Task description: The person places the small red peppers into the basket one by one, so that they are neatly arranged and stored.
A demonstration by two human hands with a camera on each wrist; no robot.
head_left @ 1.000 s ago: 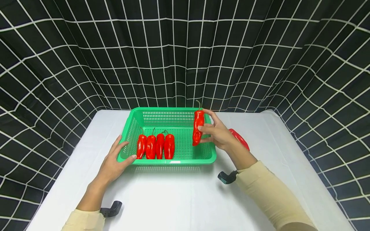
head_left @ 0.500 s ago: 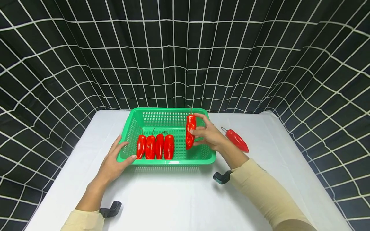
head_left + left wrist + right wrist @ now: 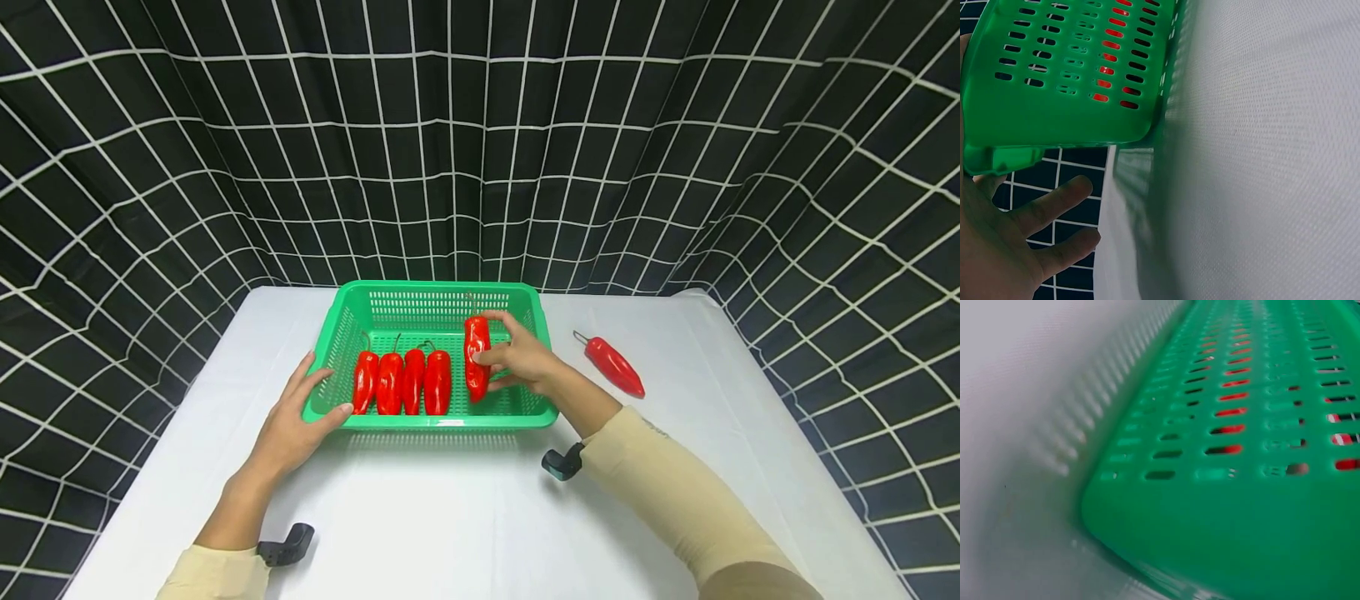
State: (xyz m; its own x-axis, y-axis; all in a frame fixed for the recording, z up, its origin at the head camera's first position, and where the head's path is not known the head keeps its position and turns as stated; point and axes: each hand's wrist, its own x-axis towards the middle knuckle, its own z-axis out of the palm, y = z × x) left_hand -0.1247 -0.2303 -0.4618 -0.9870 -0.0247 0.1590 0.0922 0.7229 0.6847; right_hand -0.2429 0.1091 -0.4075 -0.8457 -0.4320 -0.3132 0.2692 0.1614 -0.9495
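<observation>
In the head view a green plastic basket (image 3: pixel 352 423) with slotted walls stands on the white table. Several red peppers (image 3: pixel 391 383) with stems lie side by side in its left half. Over the basket's right half, my right hand (image 3: pixel 521 357) pinches another red pepper (image 3: pixel 477 346) between thumb and fingers, stem pointing away from me. My left hand (image 3: pixel 295 423) rests at the basket's front left corner, thumb on the front rim and a finger over the left rim. The left wrist view shows its other fingers (image 3: pixel 1063 256) extended and spread outside. The right wrist view shows only the basket wall (image 3: pixel 1210 531).
One more red pepper (image 3: pixel 615 367) lies on the white tablecloth (image 3: pixel 450 517) to the right of the basket, beyond my right forearm. Dark curtains (image 3: pixel 480 150) with a white grid surround the table's back and sides.
My right hand has carried its pepper leftward and lower into the basket, toward the row. The pepper on the table, partly hidden before, is now in full view. My left hand stays put.
</observation>
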